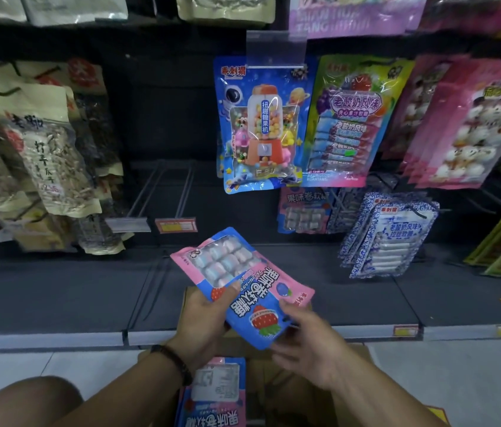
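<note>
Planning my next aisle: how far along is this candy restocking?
Done: at least one matching packet already hangs at the right. In hand: the left hand and right hand hold one pink-blue packet. Left: more packets lie in the cardboard box below, and the bare hooks look unfilled.

The candy packet [240,288] in the near middle is glossy plastic film, smooth but crinkled and catching glare, with a clear window over the sweets. The hanging blue pouch [261,131] far behind it has the same shiny film. At the left the seed bags [43,143] look like matt brown kraft paper with clear plastic windows, and the bare hooks [145,192] beside them are thin metal wire with a dull sheen, while nearest, the box [264,392] is matt brown cardboard, the shelf [58,291] is dark and matt, and the floor [443,374] is pale smooth tile.
</note>
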`<state>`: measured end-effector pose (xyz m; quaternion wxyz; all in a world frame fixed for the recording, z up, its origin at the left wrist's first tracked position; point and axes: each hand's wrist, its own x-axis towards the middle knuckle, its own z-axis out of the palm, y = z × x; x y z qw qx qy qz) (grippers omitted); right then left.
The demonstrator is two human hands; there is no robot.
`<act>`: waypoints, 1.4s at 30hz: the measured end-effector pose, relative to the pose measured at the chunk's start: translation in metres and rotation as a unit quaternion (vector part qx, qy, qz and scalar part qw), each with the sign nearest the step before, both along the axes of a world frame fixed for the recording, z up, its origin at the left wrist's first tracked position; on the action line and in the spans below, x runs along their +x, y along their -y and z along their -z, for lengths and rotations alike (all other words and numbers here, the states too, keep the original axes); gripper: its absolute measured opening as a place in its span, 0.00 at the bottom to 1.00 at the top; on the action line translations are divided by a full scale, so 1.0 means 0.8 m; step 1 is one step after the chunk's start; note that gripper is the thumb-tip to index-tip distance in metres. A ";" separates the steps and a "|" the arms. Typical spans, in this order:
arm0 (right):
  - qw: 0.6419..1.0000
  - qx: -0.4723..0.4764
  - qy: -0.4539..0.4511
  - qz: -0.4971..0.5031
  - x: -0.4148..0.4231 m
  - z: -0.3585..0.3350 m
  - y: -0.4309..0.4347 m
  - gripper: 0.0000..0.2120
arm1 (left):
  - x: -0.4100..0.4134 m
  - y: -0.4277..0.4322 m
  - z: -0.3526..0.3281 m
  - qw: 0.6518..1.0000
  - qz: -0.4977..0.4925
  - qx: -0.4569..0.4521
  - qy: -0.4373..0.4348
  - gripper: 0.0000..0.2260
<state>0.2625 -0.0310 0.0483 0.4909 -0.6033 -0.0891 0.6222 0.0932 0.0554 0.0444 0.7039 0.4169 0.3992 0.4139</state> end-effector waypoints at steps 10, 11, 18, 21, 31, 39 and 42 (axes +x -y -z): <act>0.929 0.140 0.341 -0.029 0.033 -0.020 -0.019 0.02 | -0.009 -0.001 0.009 0.927 0.106 0.092 -0.348 0.25; 0.895 0.136 0.417 -0.081 0.041 -0.028 -0.021 0.03 | -0.010 -0.004 0.006 0.916 0.071 0.157 -0.361 0.23; 0.775 0.141 0.576 -0.219 0.063 -0.059 -0.012 0.14 | -0.006 -0.008 -0.010 0.888 0.037 0.333 -0.316 0.19; 0.805 0.152 0.528 -0.225 0.057 -0.062 -0.006 0.11 | 0.003 -0.001 -0.015 0.949 0.104 0.215 -0.206 0.03; 0.905 0.202 0.368 -0.064 0.102 -0.066 0.006 0.07 | 0.024 0.000 -0.047 0.987 0.041 0.103 -0.117 0.10; 0.919 0.146 0.365 0.028 0.184 -0.073 -0.036 0.21 | 0.117 -0.044 -0.067 0.980 0.076 0.121 -0.139 0.08; 0.938 0.105 0.324 0.067 0.220 -0.066 -0.055 0.20 | 0.164 -0.060 -0.057 0.982 0.070 0.082 -0.154 0.09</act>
